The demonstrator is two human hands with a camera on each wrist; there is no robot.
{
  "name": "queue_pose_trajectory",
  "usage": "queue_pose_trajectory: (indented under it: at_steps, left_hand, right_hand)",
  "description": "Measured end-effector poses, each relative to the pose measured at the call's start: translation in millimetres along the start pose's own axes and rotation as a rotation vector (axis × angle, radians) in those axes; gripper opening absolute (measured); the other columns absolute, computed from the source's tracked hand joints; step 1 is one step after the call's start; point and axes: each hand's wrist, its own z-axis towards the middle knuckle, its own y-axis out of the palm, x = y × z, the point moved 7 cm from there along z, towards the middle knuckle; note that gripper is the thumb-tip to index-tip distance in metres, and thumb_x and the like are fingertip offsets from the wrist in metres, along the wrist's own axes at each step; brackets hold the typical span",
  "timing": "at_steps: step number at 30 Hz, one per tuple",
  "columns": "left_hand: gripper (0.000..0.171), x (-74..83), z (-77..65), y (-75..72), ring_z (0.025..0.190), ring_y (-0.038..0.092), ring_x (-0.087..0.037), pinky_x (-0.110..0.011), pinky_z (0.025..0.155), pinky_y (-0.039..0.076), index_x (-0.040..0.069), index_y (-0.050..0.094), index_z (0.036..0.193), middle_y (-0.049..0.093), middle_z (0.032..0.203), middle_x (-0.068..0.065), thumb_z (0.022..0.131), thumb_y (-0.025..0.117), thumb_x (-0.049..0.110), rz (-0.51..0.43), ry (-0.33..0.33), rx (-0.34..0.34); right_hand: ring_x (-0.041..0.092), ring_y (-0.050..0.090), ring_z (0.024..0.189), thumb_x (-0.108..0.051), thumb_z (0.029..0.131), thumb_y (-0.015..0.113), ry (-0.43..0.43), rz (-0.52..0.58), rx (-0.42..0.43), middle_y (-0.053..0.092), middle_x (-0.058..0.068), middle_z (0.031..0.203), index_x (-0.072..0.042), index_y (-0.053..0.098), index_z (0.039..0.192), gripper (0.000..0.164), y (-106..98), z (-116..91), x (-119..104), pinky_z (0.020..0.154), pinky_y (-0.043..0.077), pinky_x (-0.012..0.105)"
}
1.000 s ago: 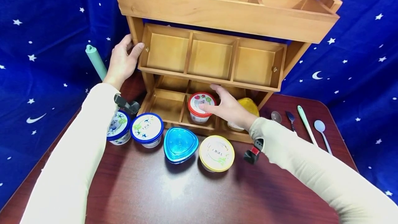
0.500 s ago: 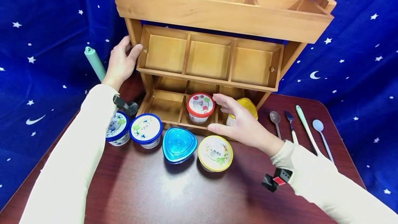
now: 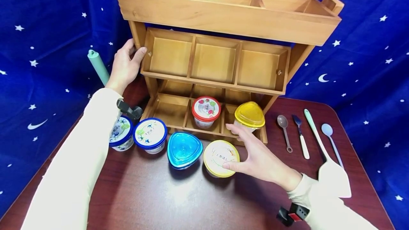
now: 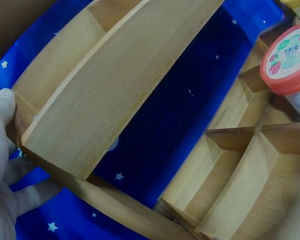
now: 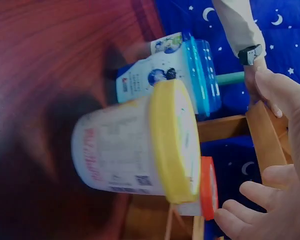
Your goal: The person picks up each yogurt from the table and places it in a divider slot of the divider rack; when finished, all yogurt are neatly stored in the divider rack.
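My left hand (image 3: 125,66) grips the left side post of a wooden three-tier shelf (image 3: 230,17), thumb against the end of the middle tray. In the head view my right hand (image 3: 260,159), fingers spread, is beside a round cup with a yellow lid (image 3: 221,158) on the table; its thumb overlaps the lid's edge there. The right wrist view shows a gap between that hand and the cup. A red-lidded cup (image 3: 206,108) sits in the bottom tray's middle compartment. A cup with a yellow triangular lid (image 3: 250,114) occupies the right compartment.
Left of the yellow-lidded cup stand a blue triangular-lidded cup (image 3: 184,149) and two round blue-lidded cups (image 3: 150,133). A brown spoon (image 3: 282,121), a knife (image 3: 300,134), a white spatula (image 3: 333,176) and a pale spoon (image 3: 327,129) lie at right. A green cylinder (image 3: 98,66) stands behind my left arm.
My right hand has come off the red-lidded cup and moved forward and down to the round yellow-lidded cup. The red-lidded cup stays in its compartment; my left hand keeps its hold.
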Motion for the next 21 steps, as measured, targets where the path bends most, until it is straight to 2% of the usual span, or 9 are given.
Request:
queue_pose_trajectory:
  at_steps: [4, 9, 12, 21]
  left_hand:
    - [0.044, 0.2, -0.6, -0.4, 0.110, 0.064, -0.018, -0.033, 0.099, 0.051, 0.012, 0.050, 0.141, 0.064, 0.132, -0.012, 0.102, 0.053, 0.032, -0.001, 0.004, 0.003]
    - [0.045, -0.1, -1.2, -0.7, 0.112, 0.064, -0.020, -0.034, 0.100, 0.050, 0.012, 0.050, 0.142, 0.063, 0.134, -0.013, 0.102, 0.053, 0.032, -0.010, 0.002, 0.001]
    - [0.045, 0.2, -1.4, -0.6, 0.112, 0.064, -0.021, -0.034, 0.100, 0.050, 0.011, 0.050, 0.142, 0.062, 0.134, -0.013, 0.102, 0.053, 0.031, -0.021, 0.006, 0.000]
    - [0.044, -1.4, 0.3, 0.9, 0.113, 0.064, -0.021, -0.034, 0.100, 0.051, 0.013, 0.050, 0.141, 0.063, 0.134, -0.011, 0.102, 0.052, 0.033, -0.007, -0.001, -0.003]
  right_hand:
    - [0.029, 0.051, 0.129, -0.030, 0.070, 0.089, 0.005, 0.063, 0.008, 0.044, 0.015, 0.148, -0.007, 0.037, 0.148, 0.097, 10.5, -9.0, 7.6, 0.103, 0.048, 0.047]
    - [0.029, 0.048, 0.131, -0.035, 0.070, 0.089, 0.053, 0.105, 0.002, 0.044, 0.013, 0.146, -0.007, 0.035, 0.149, 0.099, 23.7, -17.7, 19.1, 0.103, 0.047, 0.048]
    - [0.028, 0.047, 0.131, -0.037, 0.070, 0.089, 0.072, 0.100, -0.001, 0.043, 0.013, 0.148, -0.006, 0.034, 0.149, 0.101, 30.1, -21.7, 23.8, 0.103, 0.047, 0.049]
    - [0.024, 0.042, 0.137, -0.038, 0.068, 0.089, 0.100, 0.049, 0.004, 0.040, 0.011, 0.152, -0.007, 0.031, 0.151, 0.106, 43.2, -25.0, 30.0, 0.111, 0.037, 0.052]
